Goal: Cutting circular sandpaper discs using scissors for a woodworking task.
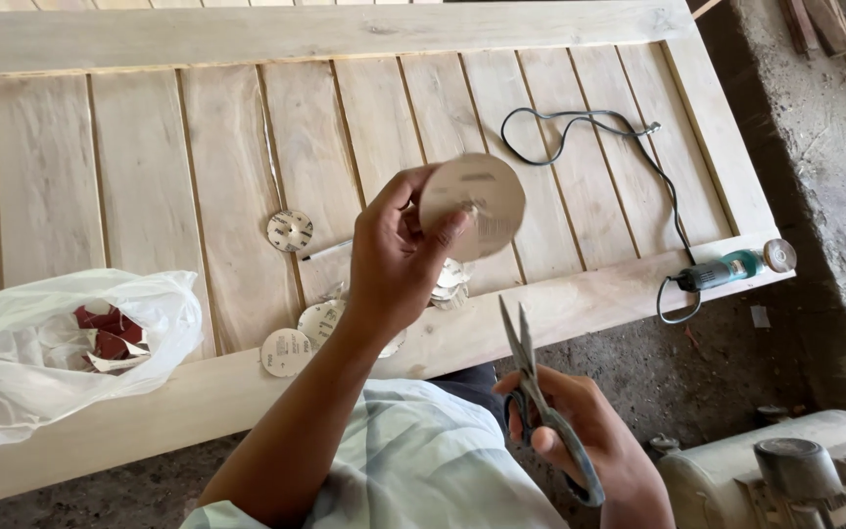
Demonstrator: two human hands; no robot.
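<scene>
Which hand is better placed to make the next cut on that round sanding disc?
The right hand: it grips the grey-handled scissors, blades pointing up towards the round tan sanding disc. The left hand is occupied pinching that disc above the wooden panel.

L hand (394,260) raised pinching, R hand (580,426) gripping

A round tan sanding disc (473,205) is held upright above the wooden door panel (247,157), its pale back facing up, pinched at its middle. Grey-handled scissors (539,402) point blades-up, nearly closed, below the disc, off the panel's near edge.
</scene>
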